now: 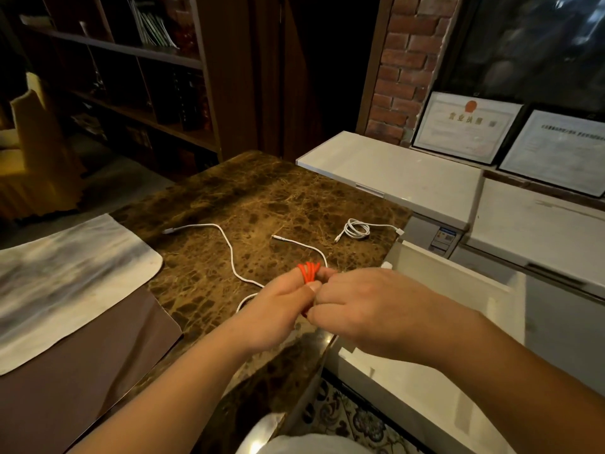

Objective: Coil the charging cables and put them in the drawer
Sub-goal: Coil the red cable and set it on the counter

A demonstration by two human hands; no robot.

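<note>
An orange-red cable (309, 272) is bunched in several loops between my two hands, above the marble counter's right edge. My left hand (278, 309) pinches the loops with thumb on top. My right hand (370, 309) closes on the same bundle from the right; most of the bundle is hidden by fingers. A loose white cable (229, 247) snakes across the counter, one end at the far left, and passes under my left hand. A coiled white cable (356, 230) lies near the counter's far right corner. The open white drawer (435, 273) sits just right of the counter.
The brown marble counter (262, 198) has a grey-white mat (65, 276) on its left over a brown pad. White chest freezers (393, 172) stand behind the drawer, with framed certificates (465, 129) on them. Dark bookshelves are at the back left.
</note>
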